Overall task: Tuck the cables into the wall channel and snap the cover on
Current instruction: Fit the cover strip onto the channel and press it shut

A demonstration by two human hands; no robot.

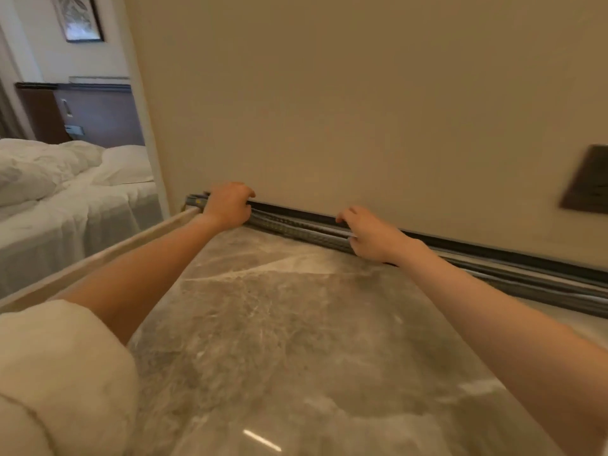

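In the head view, both bare arms are reaching forward across a polished grey-brown marble floor (pixel 296 340) to the foot of a plain beige wall (pixel 329 93). A long dark channel (pixel 493 258) is running along the base of that wall, and a bundle of grey braided cables (pixel 296 227) is lying along its front, between the two hands. The left hand (pixel 227 205) is sitting near the channel's left end, its fingers curling over the top edge and pressing there; whether it is gripping a cable I cannot tell. The right hand (pixel 371 235) is resting further along, its fingertips pinching a thin pale strip (pixel 342 232) lying over the cables. A white bed (pixel 65 192) is showing through the opening on the left, and a dark square wall plate (pixel 585 179) is sitting blurred at the right edge.
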